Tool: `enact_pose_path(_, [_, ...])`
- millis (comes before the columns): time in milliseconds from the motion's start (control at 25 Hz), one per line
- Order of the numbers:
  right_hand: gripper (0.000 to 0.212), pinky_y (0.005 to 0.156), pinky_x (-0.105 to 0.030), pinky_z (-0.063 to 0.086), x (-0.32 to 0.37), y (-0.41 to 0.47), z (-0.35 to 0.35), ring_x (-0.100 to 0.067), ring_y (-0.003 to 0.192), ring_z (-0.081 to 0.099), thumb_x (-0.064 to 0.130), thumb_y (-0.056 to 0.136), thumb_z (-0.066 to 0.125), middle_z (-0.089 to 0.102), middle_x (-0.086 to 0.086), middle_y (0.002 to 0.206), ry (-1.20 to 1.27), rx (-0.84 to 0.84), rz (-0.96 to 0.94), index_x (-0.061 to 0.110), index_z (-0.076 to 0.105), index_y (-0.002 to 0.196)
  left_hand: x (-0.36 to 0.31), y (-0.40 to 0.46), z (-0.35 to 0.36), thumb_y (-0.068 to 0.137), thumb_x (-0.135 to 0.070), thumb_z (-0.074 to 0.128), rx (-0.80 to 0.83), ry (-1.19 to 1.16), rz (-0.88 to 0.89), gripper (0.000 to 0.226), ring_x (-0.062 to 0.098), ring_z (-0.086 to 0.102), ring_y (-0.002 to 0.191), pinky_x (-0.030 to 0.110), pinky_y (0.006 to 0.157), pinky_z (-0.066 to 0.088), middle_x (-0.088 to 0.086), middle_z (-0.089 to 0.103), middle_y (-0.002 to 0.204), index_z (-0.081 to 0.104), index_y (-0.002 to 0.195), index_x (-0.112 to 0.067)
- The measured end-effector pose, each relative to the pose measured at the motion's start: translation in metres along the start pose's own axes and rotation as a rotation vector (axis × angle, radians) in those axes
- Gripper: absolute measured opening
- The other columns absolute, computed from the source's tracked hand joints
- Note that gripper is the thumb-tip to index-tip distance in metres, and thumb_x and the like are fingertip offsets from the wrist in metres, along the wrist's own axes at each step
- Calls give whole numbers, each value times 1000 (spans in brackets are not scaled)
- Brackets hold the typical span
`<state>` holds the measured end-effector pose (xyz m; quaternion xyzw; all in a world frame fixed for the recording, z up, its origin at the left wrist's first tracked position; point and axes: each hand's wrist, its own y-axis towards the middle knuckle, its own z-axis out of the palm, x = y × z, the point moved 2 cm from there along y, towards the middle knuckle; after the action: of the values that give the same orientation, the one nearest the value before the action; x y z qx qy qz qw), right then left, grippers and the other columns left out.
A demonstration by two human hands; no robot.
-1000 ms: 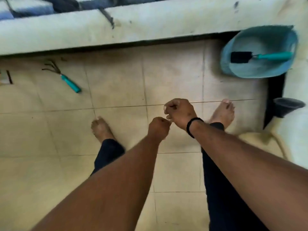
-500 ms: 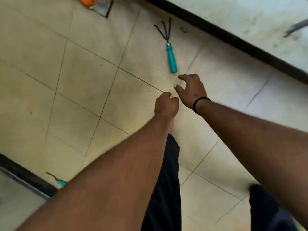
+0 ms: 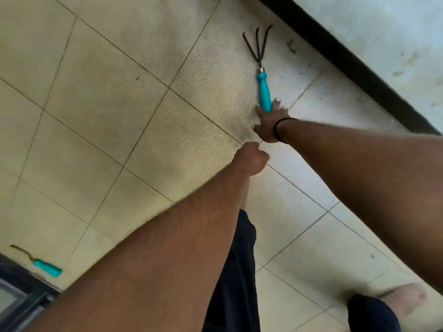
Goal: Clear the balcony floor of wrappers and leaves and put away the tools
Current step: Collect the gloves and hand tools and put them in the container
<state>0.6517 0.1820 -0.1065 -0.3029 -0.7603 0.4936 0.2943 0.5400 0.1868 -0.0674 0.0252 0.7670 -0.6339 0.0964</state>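
Our right hand (image 3: 269,124) fingers spread, touching the rake (image 3: 263,91) handle end, left hand (image 3: 250,160) clenched, empty as far as we see, no writing legible

right hand (image 3: 269,124) reaches the teal rake (image 3: 261,75) handle's end at one o'clock; left hand (image 3: 250,159) fisted beside it.

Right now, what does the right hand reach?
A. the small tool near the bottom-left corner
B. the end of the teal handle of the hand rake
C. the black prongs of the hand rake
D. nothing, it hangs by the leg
B: the right hand has its fingers at the lower end of the hand rake handle, while the prongs lie free on the tile floor.
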Motion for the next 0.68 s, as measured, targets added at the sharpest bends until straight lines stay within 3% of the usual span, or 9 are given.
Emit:
enact_pose_path(80, [74, 123, -57, 12, -3, 2, 10, -42, 152, -9, 34, 103, 51, -25, -16, 163, 3, -33, -39, 35, 3, 159, 5, 10, 14, 101, -28, 56, 57, 139, -5, 64, 27, 32, 147, 34, 116, 28, 11, 29, 162, 29, 156, -8])
enact_pose_path(160, [80, 120, -62, 15, -11, 1, 12, -37, 153, -5, 31, 100, 57, -22, -12, 165, -26, -50, -86, 39, 3, 158, 11, 16, 18, 102, -25, 53, 27, 269, 4, 56, 26, 38, 143, 32, 111, 33, 11, 36, 158, 36, 152, -9])
enact_pose_path(240, [76, 113, -63, 31, -32, -6, 8, -33, 150, 22, 29, 98, 61, 7, -10, 167, -101, -149, -104, 42, 14, 156, 9, 12, 22, 101, -21, 53, -41, 250, 35, 48, 24, 46, 136, 28, 102, 37, 8, 47, 151, 45, 147, -10])
enact_pose_path(320, [56, 95, -47, 51, -49, -28, 5, -30, 122, 54, 26, 97, 62, 48, -10, 144, -115, -355, -114, 36, 40, 148, 0, -5, 26, 101, -20, 53, -110, 189, 87, 43, 22, 49, 134, 25, 101, 37, 6, 50, 149, 52, 143, -12])
enact_pose_path(440, [23, 75, -39, 53, -63, -84, 21, -32, 90, 61, 21, 98, 59, 59, -11, 112, 112, -603, -153, 25, 61, 121, -16, -39, 29, 100, -16, 54, -161, 163, 140, 31, 24, 58, 121, 29, 100, 46, 11, 63, 134, 65, 127, -6])
enact_pose_path(560, [12, 72, -35, 47, -76, -160, 45, -28, 85, 59, 23, 98, 56, 62, -8, 98, 449, -684, -222, 21, 62, 109, -22, -78, 37, 98, -18, 59, -213, 180, 161, 29, 26, 61, 116, 31, 97, 49, 10, 66, 127, 66, 123, -6])
enact_pose_path(680, [12, 73, -33, 46, -118, -232, 76, -22, 82, 60, 24, 96, 58, 68, 0, 89, 758, -773, -120, 23, 61, 108, -32, -117, 64, 94, -22, 67, -259, 209, 211, 35, 24, 63, 111, 27, 89, 49, 8, 64, 128, 63, 128, -13])
